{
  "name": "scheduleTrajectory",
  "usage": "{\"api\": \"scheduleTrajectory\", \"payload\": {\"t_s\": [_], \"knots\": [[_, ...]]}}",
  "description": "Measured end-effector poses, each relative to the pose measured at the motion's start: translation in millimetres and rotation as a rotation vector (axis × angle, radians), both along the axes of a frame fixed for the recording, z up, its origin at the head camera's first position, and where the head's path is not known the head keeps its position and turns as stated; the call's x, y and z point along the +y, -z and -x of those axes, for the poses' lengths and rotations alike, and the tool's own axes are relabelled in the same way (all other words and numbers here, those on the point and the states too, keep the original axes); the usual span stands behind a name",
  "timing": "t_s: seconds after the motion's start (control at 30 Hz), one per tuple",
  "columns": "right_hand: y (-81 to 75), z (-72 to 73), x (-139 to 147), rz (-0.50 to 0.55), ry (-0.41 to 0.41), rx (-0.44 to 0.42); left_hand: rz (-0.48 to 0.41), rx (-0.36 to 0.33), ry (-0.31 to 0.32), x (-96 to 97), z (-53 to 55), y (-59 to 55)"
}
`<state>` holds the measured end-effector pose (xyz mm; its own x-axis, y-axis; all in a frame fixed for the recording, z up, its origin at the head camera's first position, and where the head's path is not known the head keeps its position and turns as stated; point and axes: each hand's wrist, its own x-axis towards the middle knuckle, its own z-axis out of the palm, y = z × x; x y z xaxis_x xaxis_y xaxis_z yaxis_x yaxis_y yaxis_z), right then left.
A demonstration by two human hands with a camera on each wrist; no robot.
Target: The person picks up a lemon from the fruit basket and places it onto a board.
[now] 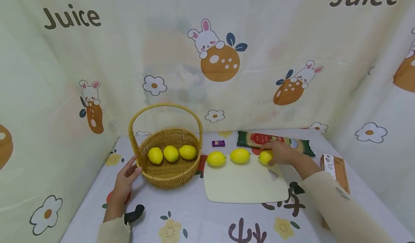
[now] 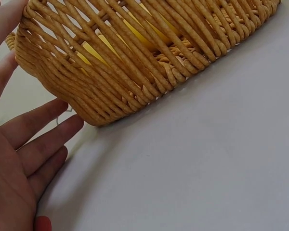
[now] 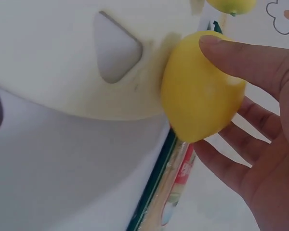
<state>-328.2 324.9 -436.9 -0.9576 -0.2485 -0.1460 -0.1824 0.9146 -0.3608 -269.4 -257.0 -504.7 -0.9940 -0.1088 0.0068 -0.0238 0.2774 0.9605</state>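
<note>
My right hand (image 1: 281, 153) holds a yellow lemon (image 1: 266, 157) at the cutting board's far right edge. In the right wrist view the thumb lies over this lemon (image 3: 200, 89), with the fingers behind it. Two more lemons, one at the left (image 1: 216, 159) and one in the middle (image 1: 240, 155), sit along the far edge of the cream cutting board (image 1: 243, 185). On the other side, my left hand (image 1: 124, 180) touches the left side of a wicker basket (image 1: 168, 181), its fingers spread and nearly straight. Three lemons (image 1: 171, 154) lie in a row inside that basket.
Behind the board lies a long green and red package (image 1: 253, 139). A small purple packet (image 1: 218, 143) is right of the basket. Toward the right edge stands a brown box (image 1: 340, 171), partly behind the right sleeve. The basket's tall handle (image 1: 165, 105) arches upward. A patterned curtain surrounds the table.
</note>
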Motion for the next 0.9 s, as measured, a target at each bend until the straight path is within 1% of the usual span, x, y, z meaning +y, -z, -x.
{"api": "scheduleTrajectory", "payload": {"t_s": [0.07, 0.1, 0.2, 0.33, 0.43, 0.53, 0.67, 0.8, 0.9], "knots": [[-2.4, 1.6, -5, -0.003, -0.019, 0.004, 0.002, 0.006, -0.007, -1.3, -0.5, 2.0], [-4.6, 2.5, -7, -0.013, -0.041, 0.014, 0.005, 0.014, -0.008, -1.7, -0.8, 2.5], [-14.8, 4.8, -21, -0.030, -0.094, 0.041, 0.006, 0.041, -0.006, -2.3, 0.0, 3.3], [-31.2, 4.3, -43, -0.033, -0.201, 0.080, 0.004, 0.044, -0.007, -1.1, 4.2, 2.3], [-38.8, 2.9, -62, -0.031, -0.265, 0.094, 0.001, 0.042, -0.009, 0.5, 7.9, 0.4], [-43.5, 1.0, -85, -0.028, -0.310, 0.093, -0.010, 0.051, -0.012, 1.7, 9.4, -1.9], [-50.4, -3.3, -117, -0.022, -0.368, 0.103, -0.018, 0.063, -0.016, 0.5, 9.4, -2.0], [-53.5, -6.8, -145, 0.014, -0.439, 0.139, -0.020, 0.056, -0.021, -1.6, 8.8, 0.5], [-53.1, -8.4, -164, 0.068, -0.466, 0.148, -0.018, 0.041, -0.022, -2.5, 7.8, 3.3]]}}
